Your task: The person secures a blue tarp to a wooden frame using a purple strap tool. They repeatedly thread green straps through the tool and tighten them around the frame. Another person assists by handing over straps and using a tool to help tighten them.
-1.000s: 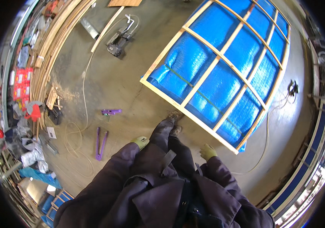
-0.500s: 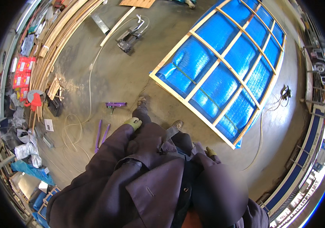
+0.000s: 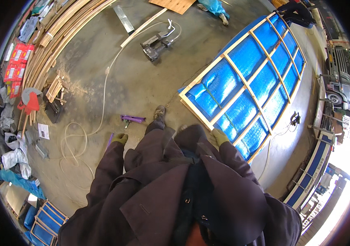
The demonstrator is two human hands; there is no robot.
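My left hand (image 3: 120, 138), in an olive work glove, hangs beside my left thigh. It appears over the end of a purple bar (image 3: 110, 140) on the floor; its fingers are too indistinct to read. My right hand (image 3: 220, 136), gloved alike, hangs with fingers loosely extended and nothing visible in it. In the view it overlaps the near edge of a large wooden lattice frame (image 3: 251, 87); whether they touch I cannot tell. Blue sheeting (image 3: 223, 82) fills the openings of the frame. Ahead of my left boot lies a purple metal tool (image 3: 133, 119).
A grey and black air tool (image 3: 157, 47) lies ahead with a pale hose (image 3: 104, 92) looping leftward. Long timber strips (image 3: 66, 30) and red boxes (image 3: 16, 67) line the left. At far right is a corded tool (image 3: 294, 119). Another person (image 3: 296, 13) is beyond the frame.
The floor scene has shifted as I step, and the lattice frame stands farther right. My left hand has left my thigh and swung outward; my right hand has come forward toward the frame's edge.
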